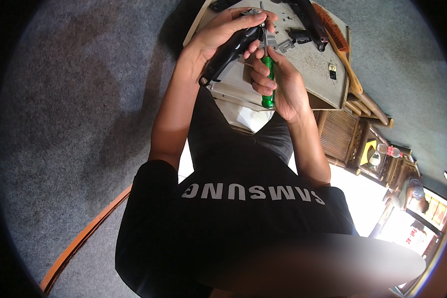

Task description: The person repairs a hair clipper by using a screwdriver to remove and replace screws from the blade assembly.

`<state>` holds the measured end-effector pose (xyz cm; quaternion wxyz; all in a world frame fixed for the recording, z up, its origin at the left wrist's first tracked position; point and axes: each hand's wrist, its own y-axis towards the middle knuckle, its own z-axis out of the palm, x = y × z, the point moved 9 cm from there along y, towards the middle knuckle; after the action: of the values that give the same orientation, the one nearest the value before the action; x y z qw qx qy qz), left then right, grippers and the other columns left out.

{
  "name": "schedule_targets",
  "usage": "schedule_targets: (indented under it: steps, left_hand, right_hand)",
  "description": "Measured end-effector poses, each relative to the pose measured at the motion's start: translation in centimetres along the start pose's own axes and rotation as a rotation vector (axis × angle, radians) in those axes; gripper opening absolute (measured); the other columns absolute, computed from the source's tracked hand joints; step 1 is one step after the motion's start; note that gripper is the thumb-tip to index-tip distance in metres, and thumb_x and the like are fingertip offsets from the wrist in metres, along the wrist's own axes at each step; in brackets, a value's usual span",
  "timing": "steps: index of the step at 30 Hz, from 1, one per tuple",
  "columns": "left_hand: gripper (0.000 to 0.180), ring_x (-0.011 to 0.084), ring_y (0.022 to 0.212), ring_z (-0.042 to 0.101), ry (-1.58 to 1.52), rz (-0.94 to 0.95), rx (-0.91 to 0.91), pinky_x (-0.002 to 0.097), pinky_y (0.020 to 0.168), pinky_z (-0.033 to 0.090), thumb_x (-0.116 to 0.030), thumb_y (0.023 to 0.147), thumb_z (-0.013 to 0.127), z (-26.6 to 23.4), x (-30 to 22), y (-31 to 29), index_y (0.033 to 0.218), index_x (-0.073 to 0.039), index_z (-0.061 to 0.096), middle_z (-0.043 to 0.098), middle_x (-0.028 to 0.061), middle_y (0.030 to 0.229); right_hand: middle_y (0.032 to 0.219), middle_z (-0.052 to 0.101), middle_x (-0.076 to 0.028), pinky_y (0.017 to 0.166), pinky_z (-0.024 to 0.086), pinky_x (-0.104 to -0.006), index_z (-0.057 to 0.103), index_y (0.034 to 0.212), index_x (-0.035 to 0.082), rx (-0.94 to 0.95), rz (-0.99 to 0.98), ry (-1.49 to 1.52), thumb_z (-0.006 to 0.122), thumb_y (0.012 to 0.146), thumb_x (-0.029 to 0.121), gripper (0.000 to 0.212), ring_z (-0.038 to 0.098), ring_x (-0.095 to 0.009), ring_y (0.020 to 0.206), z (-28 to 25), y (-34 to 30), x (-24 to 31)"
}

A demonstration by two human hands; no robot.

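Observation:
My left hand (218, 32) is wrapped round a black hair clipper (228, 55), tilted with its cutting end up and to the right. My right hand (288, 84) grips a screwdriver by its green see-through handle (267, 82). The screwdriver's shaft runs up past the clipper's head, close to my left fingertips. Whether its tip touches a screw is hidden by the fingers. Metal blade pieces (284, 45) show just beyond my right thumb, above the worn white table (315, 82).
On the table lie a second black clipper (310, 25), a small black part (299, 36), a wooden-handled brush with orange bristles (330, 27) and a small black-and-yellow piece (333, 72). Bamboo furniture (337, 134) stands at the right, with a bottle (393, 151) and a person (414, 193) farther off.

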<state>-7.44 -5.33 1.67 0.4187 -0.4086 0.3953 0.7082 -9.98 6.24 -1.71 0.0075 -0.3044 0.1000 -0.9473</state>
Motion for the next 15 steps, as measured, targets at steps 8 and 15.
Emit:
schedule_targets:
  steps: [8, 15]
  left_hand:
    - [0.040, 0.0078, 0.064, 0.061, -0.009, -0.035, -0.079, 0.0201, 0.049, 0.053, -0.033, 0.103, 0.064, -0.2, 0.4, -0.4, 0.128, -0.003, 0.066, 0.067, 0.0073, 0.106]
    - [0.033, 0.0137, 0.064, 0.064, -0.164, -0.011, -0.223, 0.0269, 0.053, 0.055, -0.033, 0.104, 0.060, -2.3, 0.6, 0.4, 0.119, -0.004, 0.065, 0.066, 0.0072, 0.095]
  right_hand:
    - [0.075, 0.042, 0.002, 0.043, 0.029, -0.0225, 0.054, 0.122, 0.003, -0.104, 0.059, -0.216, 0.038, 0.113, 0.041, 0.041, 0.033, -0.006, 0.053, -0.6, -3.7, -1.2]
    - [0.070, 0.047, -0.003, 0.037, 0.032, -0.0257, 0.056, 0.102, 0.001, -0.182, 0.166, -0.410, 0.040, 0.106, 0.031, 0.034, 0.040, -0.010, 0.042, -1.7, -7.1, -3.8]
